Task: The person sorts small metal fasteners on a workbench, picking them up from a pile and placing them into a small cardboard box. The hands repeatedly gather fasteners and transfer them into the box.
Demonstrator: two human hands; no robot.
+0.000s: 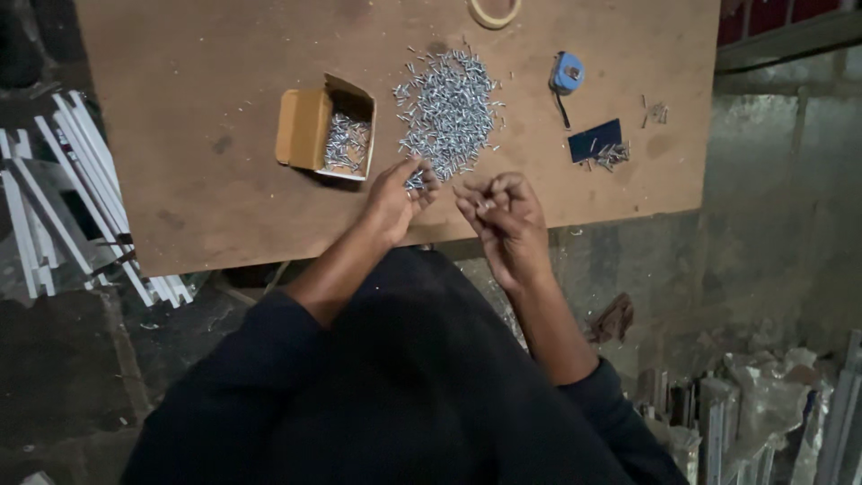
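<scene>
My left hand (395, 199) is pinched on a few screws at the near edge of the screw pile (449, 112), which spreads just beyond my fingertips. My right hand (505, 218) is curled, fingers together, beside the left; what it holds I cannot tell. An open cardboard box (310, 126) with more screws sits beyond my left hand.

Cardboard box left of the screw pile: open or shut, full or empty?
Open: the cardboard box has its flap folded back. Partly filled: small silvery screws lie inside.
</scene>
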